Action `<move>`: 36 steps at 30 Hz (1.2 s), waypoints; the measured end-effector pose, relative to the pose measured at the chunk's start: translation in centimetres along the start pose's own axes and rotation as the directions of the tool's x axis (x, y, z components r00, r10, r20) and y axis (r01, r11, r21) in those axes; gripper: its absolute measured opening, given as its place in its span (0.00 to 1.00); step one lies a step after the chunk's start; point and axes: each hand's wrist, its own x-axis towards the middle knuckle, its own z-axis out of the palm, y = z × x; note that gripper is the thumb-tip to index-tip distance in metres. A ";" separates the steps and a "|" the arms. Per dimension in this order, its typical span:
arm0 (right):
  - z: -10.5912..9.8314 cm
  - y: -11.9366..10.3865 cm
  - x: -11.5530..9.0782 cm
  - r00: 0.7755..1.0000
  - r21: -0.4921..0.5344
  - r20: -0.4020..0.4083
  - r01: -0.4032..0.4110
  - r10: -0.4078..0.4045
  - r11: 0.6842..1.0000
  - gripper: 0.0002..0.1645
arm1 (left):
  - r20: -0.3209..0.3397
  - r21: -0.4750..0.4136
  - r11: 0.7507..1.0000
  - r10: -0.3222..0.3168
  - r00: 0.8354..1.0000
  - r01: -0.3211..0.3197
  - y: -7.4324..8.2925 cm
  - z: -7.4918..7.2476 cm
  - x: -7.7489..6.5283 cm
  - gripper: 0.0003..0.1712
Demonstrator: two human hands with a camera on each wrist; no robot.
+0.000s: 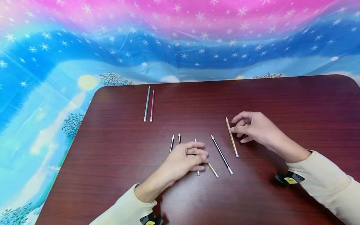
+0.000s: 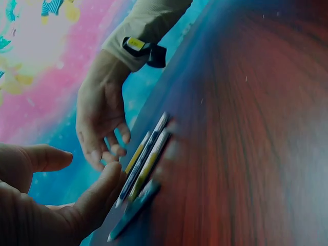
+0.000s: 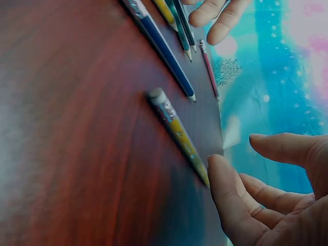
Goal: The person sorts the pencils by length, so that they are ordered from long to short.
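Observation:
My right hand (image 1: pixel 254 128) hovers at the upper half of a yellow pencil (image 1: pixel 232 142), thumb tip right beside it. In the right wrist view its thumb and forefinger are spread apart, and the white-eraser pencil (image 3: pixel 179 134) lies on the table. My left hand (image 1: pixel 185 159) is over the middle of the row, fingers loosely bent with nothing between them. It partly hides another yellow pencil (image 1: pixel 212 170), a pencil (image 1: pixel 198 172) that looks teal in the wrist views, and two dark pencils, one on the left (image 1: pixel 172 143) and one beside it (image 1: pixel 179 138). Between the hands lies a dark blue pencil (image 1: pixel 221 154).
A teal pencil (image 1: pixel 147 104) and a dark pink pencil (image 1: pixel 152 106) lie side by side near the far left of the dark red wooden table (image 1: pixel 118 168). Behind the table hangs a pink and blue snowflake cloth (image 1: pixel 157 47).

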 end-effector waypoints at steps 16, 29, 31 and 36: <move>0.5 1.7 -0.5 1.000 -0.001 0.012 -0.015 0.015 1.000 0.23 | -0.019 0.053 0.996 -0.077 0.997 0.078 -0.5 2.9 2.7 0.27; 0.5 1.9 -0.3 1.000 -0.021 0.002 -0.014 0.014 1.000 0.22 | -0.101 0.366 0.925 -0.066 0.993 0.098 0.5 3.4 5.2 0.05; 0.5 1.9 -0.3 1.000 -0.025 0.002 -0.011 0.011 1.000 0.22 | -0.120 0.411 0.905 -0.063 0.991 0.107 0.6 3.6 5.3 0.08; 0.5 1.9 -0.2 1.000 -0.023 0.003 -0.006 0.006 1.000 0.21 | -0.153 0.500 0.859 -0.044 0.987 0.115 1.0 4.0 5.8 0.12</move>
